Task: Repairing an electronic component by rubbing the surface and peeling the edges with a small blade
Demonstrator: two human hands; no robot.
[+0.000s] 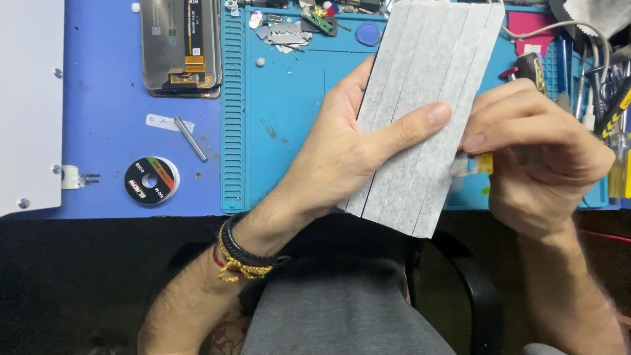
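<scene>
The left hand (342, 154) gripped a grey strip sheet (424, 112) over the mat (289, 118), thumb across it, while the right hand (532, 154), at its 3 o'clock edge, pinched a strip, seemingly peeling, calling for a steady pull.

The grey sheet of strips (420, 112) runs off the top edge and hides part of the teal mat (289, 131) behind it. Behind the sheet, most fingers (355, 79) of the left hand (348, 151) are out of sight. The right hand (539, 151) covers all but a tip of a small yellow thing (485, 163), too little to identify. The phone screen (181, 46) is cut off at the top.
</scene>
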